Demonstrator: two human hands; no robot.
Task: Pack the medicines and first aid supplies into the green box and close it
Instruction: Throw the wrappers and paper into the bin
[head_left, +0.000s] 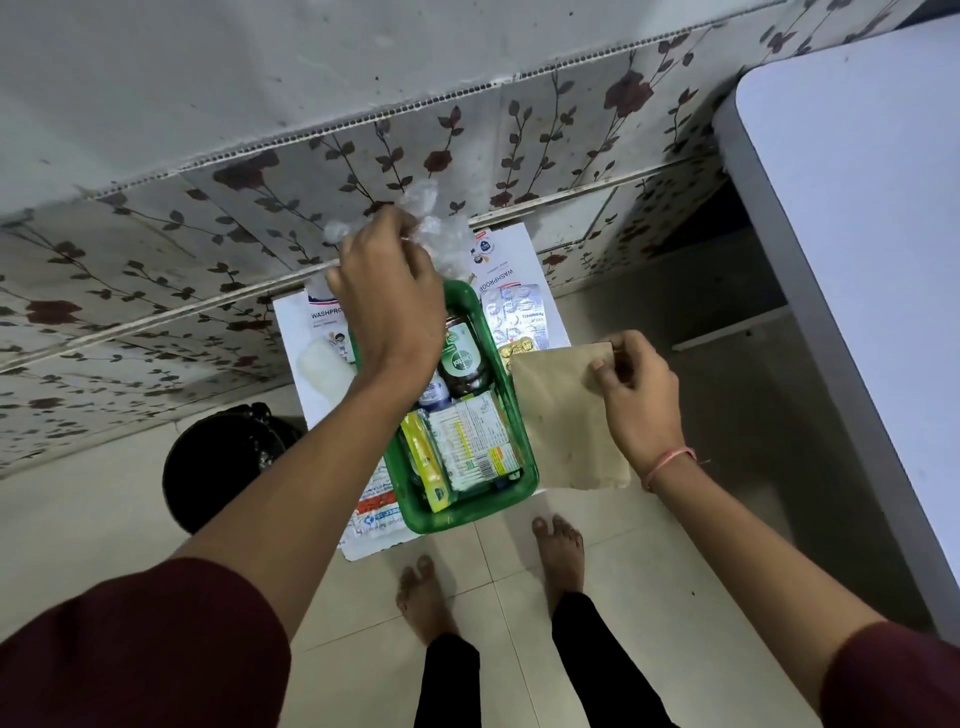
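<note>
A: Where's the green box (511, 410)?

B: Open on the white surface (540, 260) below me, w/ a brown bottle (464, 358) & packets inside.

A: Your grip?

B: Left hand (389, 306) is closed round crumpled clear plastic (436, 228) above the box. Right hand (636, 395) pinches a brown paper bag (563, 421) beside it.

We read "Dettol" on the dark bottle (464, 361) in the green box (511, 415), and "WASHPROOF" on the white carton (506, 260) behind it; the blister strip's (514, 317) print is too small.
</note>
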